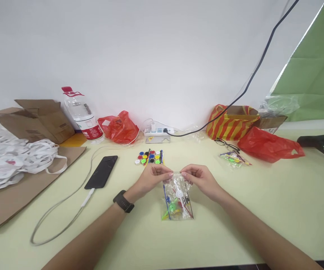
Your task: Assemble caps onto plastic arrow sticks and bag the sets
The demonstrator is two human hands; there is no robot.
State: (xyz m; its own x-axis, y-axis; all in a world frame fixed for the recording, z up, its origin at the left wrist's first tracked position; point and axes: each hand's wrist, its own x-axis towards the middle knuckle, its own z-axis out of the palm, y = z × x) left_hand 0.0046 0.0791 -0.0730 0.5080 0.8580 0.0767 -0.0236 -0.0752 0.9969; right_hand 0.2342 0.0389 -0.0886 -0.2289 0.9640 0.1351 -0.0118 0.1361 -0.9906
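A small clear plastic bag [177,202] with colourful toy parts inside lies on the pale yellow table [235,225] in front of me. My left hand [153,178] pinches the bag's top edge on the left, and a black watch sits on that wrist. My right hand [199,178] pinches the same top edge on the right. Both hands are closed on the bag. Just beyond them lies a cluster of small coloured round pieces [149,157].
A black phone [101,171] on a white cable lies to the left, beside cardboard and white straps [15,161]. At the back stand a water bottle [81,114], red bags [119,127], a power strip [157,133], a striped bag [230,123], glasses [225,143] and another small filled bag [235,159].
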